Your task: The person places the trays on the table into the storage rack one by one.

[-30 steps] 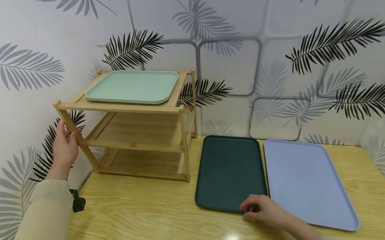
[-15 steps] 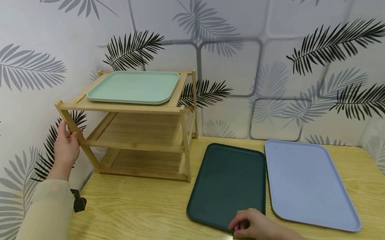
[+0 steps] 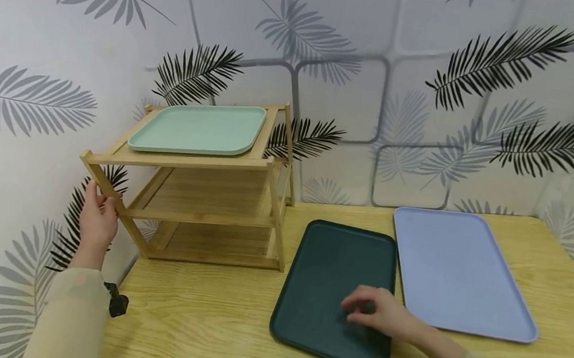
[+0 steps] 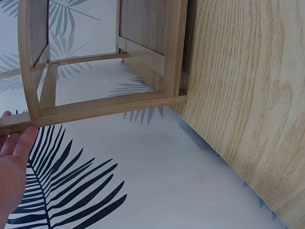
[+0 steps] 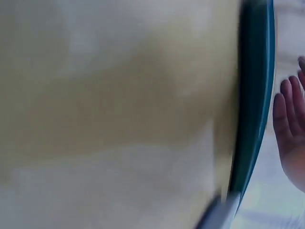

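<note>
At the left, my left hand (image 3: 98, 221) holds the front leg of a three-tier wooden shelf rack (image 3: 200, 217); in the left wrist view the fingers (image 4: 21, 145) lie on both sides of that leg. A mint green tray (image 3: 198, 129) lies on the rack's top tier. My right hand (image 3: 380, 312) hovers over the near right part of a dark green tray (image 3: 329, 281), fingers loosely bent with nothing between them. This tray lies slightly turned on the table. In the right wrist view the hand (image 5: 293, 129) shows beyond the tray's edge (image 5: 255, 95).
A lavender tray (image 3: 460, 270) lies right of the dark green one, their edges close together. Behind the wood-grain table (image 3: 190, 319) rises a wall (image 3: 335, 109) with a leaf pattern. The rack stands near the wall at the table's left side.
The dark green tray has slid toward the person and turned slightly. My right hand pulled its near edge, then let go and lifted forward over it. My left hand has stayed on the rack.
</note>
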The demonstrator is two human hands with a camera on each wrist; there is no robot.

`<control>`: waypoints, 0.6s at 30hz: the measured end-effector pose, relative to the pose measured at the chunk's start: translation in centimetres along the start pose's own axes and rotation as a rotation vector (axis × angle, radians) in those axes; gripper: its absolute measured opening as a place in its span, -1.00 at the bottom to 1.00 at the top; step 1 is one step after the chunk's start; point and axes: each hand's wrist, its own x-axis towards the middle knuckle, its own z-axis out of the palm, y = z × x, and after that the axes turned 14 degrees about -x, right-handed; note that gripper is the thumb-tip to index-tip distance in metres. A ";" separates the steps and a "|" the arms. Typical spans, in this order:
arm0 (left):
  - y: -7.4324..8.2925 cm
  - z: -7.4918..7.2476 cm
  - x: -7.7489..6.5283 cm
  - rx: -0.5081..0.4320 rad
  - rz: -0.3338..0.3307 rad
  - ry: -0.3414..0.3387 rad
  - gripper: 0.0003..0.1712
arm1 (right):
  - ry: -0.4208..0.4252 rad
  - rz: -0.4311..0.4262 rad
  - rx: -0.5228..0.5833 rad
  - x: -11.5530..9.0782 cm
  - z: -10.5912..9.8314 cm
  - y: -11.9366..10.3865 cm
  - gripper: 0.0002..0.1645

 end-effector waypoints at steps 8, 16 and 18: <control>0.2 0.0 0.1 -0.022 -0.029 0.008 -0.36 | 0.203 0.339 -0.306 2.7 -5.1 5.5 -0.62; 0.0 0.0 0.1 -0.065 -0.044 0.005 -0.35 | 0.123 0.502 -0.358 4.0 -6.3 8.9 -0.36; -0.1 0.0 0.2 -0.066 -0.044 0.008 -0.34 | 0.097 0.505 -0.374 4.3 -6.2 9.4 -0.33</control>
